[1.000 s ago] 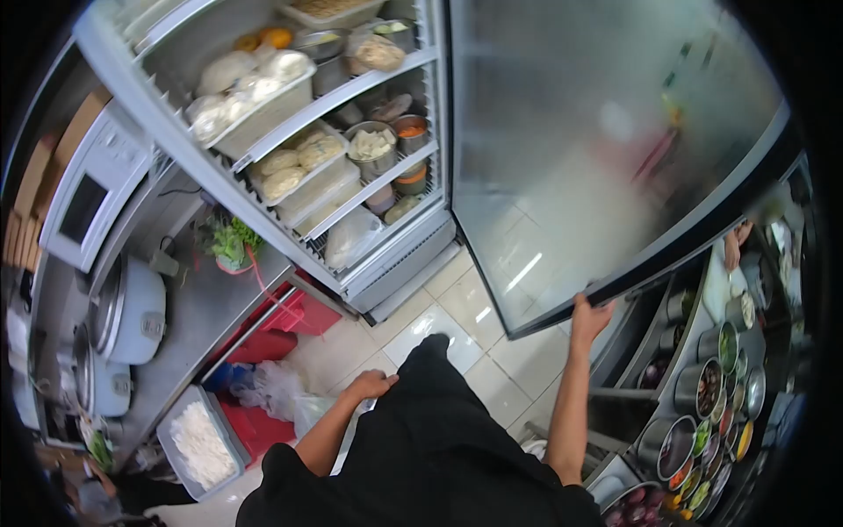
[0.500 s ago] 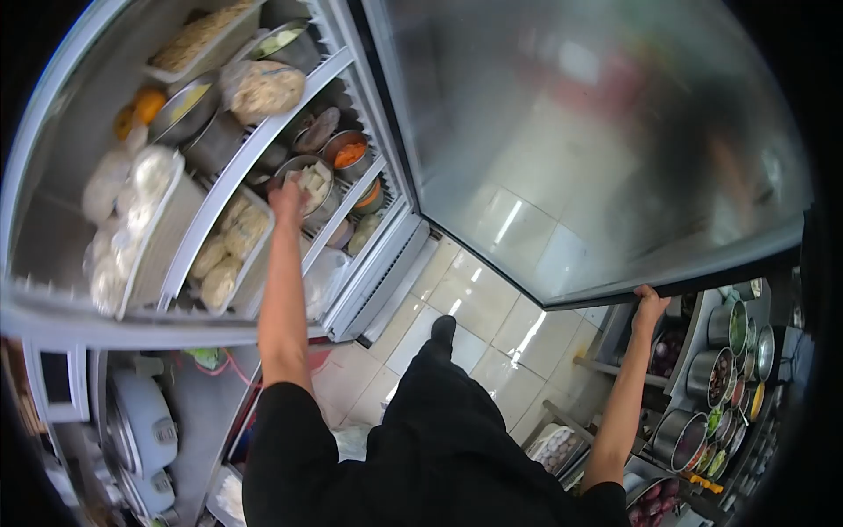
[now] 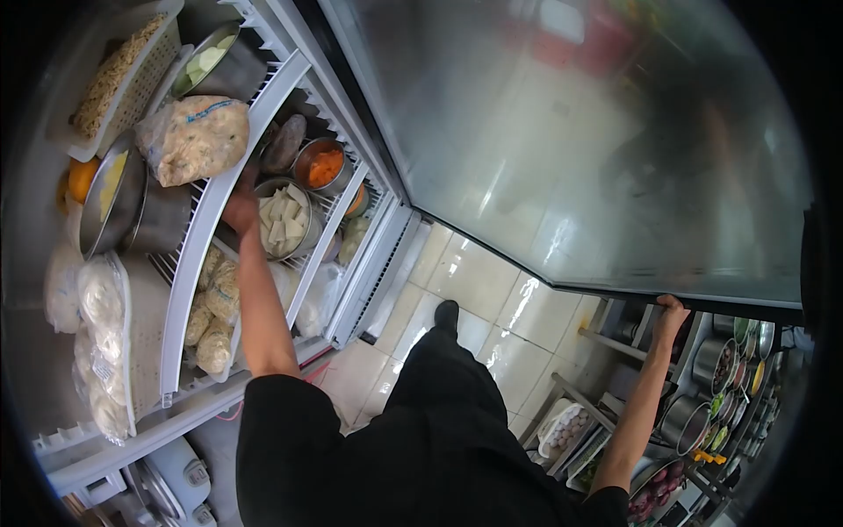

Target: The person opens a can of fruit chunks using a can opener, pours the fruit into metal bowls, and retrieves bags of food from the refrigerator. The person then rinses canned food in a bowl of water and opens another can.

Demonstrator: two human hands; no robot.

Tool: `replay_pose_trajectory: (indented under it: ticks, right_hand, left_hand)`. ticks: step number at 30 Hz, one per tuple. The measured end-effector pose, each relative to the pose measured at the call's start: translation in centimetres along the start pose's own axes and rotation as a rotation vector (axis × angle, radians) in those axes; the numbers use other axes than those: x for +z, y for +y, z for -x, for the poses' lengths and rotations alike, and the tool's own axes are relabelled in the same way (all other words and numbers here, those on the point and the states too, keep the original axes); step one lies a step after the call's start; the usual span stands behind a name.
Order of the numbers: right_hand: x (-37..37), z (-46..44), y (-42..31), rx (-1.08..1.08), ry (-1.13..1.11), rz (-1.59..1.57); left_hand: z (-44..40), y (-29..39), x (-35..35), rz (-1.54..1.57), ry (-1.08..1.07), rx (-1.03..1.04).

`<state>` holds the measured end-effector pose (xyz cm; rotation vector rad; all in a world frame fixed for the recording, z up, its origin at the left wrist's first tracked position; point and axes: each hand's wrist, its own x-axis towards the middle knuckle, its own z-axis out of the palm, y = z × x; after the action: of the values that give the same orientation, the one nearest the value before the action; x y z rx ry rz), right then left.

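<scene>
Reaching into the open fridge, the left hand (image 3: pixel 241 209) is on the shelf below the curved white shelf edge (image 3: pixel 230 198), just beside a metal pot of white chunks (image 3: pixel 285 220). Its fingers are partly hidden in shadow behind that edge, so whether they are open, closed or holding something I cannot tell. The right hand (image 3: pixel 673 311) grips the edge of the glass door (image 3: pixel 562 158), fingers curled over the frame, with the door swung wide open.

Next to the white chunks, on the same shelf, sits a smaller metal pot of orange pieces (image 3: pixel 323 167), with a dark wrapped item (image 3: pixel 285 143) beside it. Nearer the person, bags of beige food (image 3: pixel 215 303) lie in a tray. On the shelf above rest a clear bag of pale food (image 3: pixel 202 139), a bowl with something yellow (image 3: pixel 111 195), a bowl of pale green pieces (image 3: pixel 207 66), a basket of light brown food (image 3: pixel 120 77) and a basket of wrapped white bundles (image 3: pixel 105 342). Beyond the right arm, metal pots (image 3: pixel 685 420) stand among containers of cut food.
</scene>
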<state>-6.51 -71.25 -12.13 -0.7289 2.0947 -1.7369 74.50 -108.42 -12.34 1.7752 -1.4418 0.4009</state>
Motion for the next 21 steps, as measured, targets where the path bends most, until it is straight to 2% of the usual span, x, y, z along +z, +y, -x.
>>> replay_pose_trajectory:
  ticks: [1,2,3,4,6,7,9,11,13,17,21]
  right_hand:
    - [0.2,-0.1,-0.3,0.062,0.012,-0.093]
    - [0.4,-0.1,-0.6,0.119,0.03,-0.189]
    - [-0.4,-0.5,0.8,0.033,0.007,0.019]
    - [-2.0,-1.5,3.8,-0.048,-0.011,0.229]
    - [-3.2,-1.6,4.7,-0.081,-0.022,0.386]
    - [-2.5,-1.4,4.0,-0.021,-0.006,0.333]
    - [-0.9,-0.6,2.1,0.109,0.043,0.224]
    - [1.6,2.9,-3.3,0.097,0.043,0.202]
    - [2.3,3.7,-2.9,0.029,0.079,-0.023]
    - [2.9,7.4,-6.2,0.025,0.01,-0.11]
    - [2.3,9.7,-5.6,0.034,-0.05,-0.123]
  left_hand:
    - [0.6,6.9,-4.2,0.068,0.009,-0.024]
    - [1.8,9.6,-6.1,0.054,-0.136,-0.06]
    - [3.0,12.4,-8.0,0.035,-0.282,-0.093]
    - [5.0,13.3,-8.6,0.098,-0.31,-0.05]
    - [8.6,15.9,-10.0,0.267,-0.311,0.101]
    - [10.1,17.7,-11.0,0.378,-0.287,0.208]
    - [13.0,20.3,-12.8,0.469,-0.34,0.249]
    - [15.8,21.9,-14.4,0.543,-0.405,0.288]
    - [18.4,23.1,-15.7,0.585,-0.473,0.328]
    - [23.0,26.5,-19.4,0.736,-0.468,0.344]
    - [28.3,27.1,-23.8,0.72,-0.513,0.207]
